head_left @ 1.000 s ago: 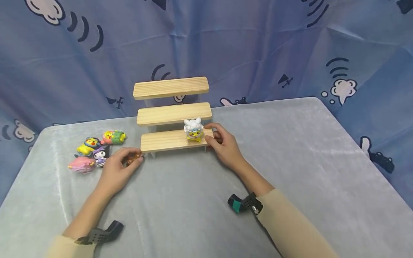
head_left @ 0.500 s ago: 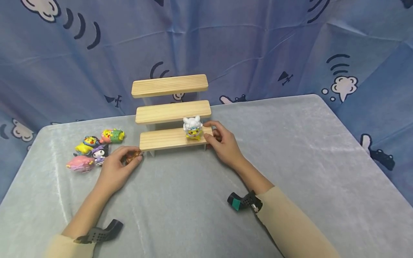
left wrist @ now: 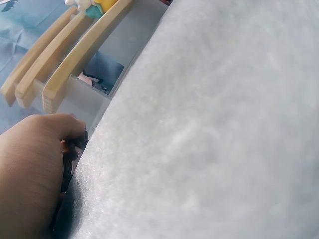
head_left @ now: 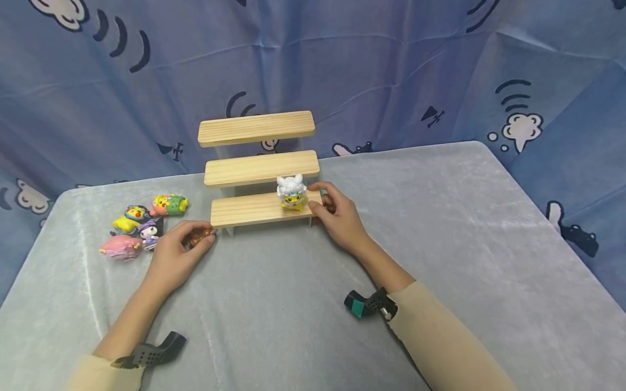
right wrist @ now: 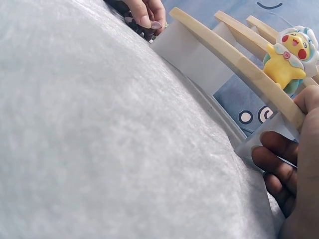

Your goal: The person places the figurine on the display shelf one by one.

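A three-tier wooden display stand stands upright on the cloth-covered table. A yellow figurine in a white hat sits near the right end of its lowest tier. My right hand grips that end beside the figurine, thumb at the front edge and index finger behind; the other fingers curl below the board in the right wrist view. At the stand's left end, my left hand holds a small brown figurine, mostly covered by the fingers. Dark parts of it show under the hand in the left wrist view.
Left of my left hand lie several figurines: a pink one, a yellow one with a blue hood, a pink and green one and a purple and white one. A blue patterned curtain hangs behind the table.
The head view has shifted slightly, so everything sits a little higher and further left. Both hands, the stand and the figurines keep their places relative to one another.
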`<state>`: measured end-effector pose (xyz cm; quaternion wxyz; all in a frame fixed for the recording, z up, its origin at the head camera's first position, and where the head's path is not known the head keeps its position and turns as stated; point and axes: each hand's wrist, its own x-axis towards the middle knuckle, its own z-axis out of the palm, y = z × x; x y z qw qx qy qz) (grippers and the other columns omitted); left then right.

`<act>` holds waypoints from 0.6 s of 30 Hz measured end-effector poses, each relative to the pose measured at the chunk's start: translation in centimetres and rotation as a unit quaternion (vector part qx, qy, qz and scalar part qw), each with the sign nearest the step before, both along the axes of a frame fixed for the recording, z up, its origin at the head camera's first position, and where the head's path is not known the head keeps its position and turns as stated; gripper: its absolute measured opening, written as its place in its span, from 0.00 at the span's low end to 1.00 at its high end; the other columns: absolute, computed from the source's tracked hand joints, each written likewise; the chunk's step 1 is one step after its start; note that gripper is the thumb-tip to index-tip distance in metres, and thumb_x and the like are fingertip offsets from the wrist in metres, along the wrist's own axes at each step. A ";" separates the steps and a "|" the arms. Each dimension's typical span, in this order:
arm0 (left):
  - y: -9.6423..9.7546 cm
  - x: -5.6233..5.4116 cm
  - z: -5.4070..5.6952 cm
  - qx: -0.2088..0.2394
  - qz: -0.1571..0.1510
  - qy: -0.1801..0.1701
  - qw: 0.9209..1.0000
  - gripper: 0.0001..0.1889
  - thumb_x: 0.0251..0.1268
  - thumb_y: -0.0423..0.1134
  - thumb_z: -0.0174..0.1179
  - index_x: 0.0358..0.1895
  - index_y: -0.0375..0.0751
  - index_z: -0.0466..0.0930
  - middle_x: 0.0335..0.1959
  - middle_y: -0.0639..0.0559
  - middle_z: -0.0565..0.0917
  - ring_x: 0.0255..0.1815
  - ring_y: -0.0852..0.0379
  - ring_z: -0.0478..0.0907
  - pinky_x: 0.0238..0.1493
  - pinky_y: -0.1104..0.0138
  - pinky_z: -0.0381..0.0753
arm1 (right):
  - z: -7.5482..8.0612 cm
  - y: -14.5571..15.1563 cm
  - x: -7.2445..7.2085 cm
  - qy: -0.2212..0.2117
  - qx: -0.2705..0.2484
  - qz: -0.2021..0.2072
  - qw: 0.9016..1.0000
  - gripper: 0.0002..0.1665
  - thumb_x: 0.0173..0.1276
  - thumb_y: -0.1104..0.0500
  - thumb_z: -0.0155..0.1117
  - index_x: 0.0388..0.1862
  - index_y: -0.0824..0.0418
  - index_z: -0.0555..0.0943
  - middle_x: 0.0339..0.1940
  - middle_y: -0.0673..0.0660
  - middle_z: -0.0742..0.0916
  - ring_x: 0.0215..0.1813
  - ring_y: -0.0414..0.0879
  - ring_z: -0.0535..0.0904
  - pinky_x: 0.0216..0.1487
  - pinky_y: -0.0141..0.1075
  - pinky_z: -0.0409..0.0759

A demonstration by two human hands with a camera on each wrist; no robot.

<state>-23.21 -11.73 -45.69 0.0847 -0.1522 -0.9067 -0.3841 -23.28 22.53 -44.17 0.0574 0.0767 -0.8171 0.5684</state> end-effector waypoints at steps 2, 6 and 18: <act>0.0 0.0 0.0 -0.002 0.000 -0.001 1.000 0.11 0.66 0.37 0.67 0.49 0.40 0.85 0.43 0.46 0.86 0.37 0.72 0.72 0.38 0.79 0.69 | 0.0 0.0 0.0 -0.001 -0.002 0.000 1.000 0.18 0.75 0.59 0.59 0.62 0.58 0.77 0.31 0.65 0.87 0.32 0.53 0.84 0.37 0.39 0.85; 0.0 0.0 0.0 -0.005 0.000 -0.004 1.000 0.11 0.66 0.37 0.67 0.50 0.40 0.85 0.42 0.46 0.86 0.36 0.71 0.72 0.39 0.78 0.69 | -0.1 0.0 0.0 0.001 -0.001 0.000 1.000 0.18 0.75 0.59 0.59 0.62 0.59 0.77 0.29 0.65 0.86 0.31 0.52 0.83 0.37 0.38 0.85; 0.0 0.1 0.2 -0.005 0.002 -0.003 1.000 0.12 0.66 0.37 0.67 0.50 0.39 0.85 0.44 0.44 0.86 0.38 0.74 0.72 0.40 0.78 0.69 | 0.1 0.0 0.0 0.005 0.004 0.000 1.000 0.18 0.75 0.60 0.58 0.62 0.58 0.76 0.27 0.63 0.84 0.29 0.49 0.81 0.35 0.37 0.83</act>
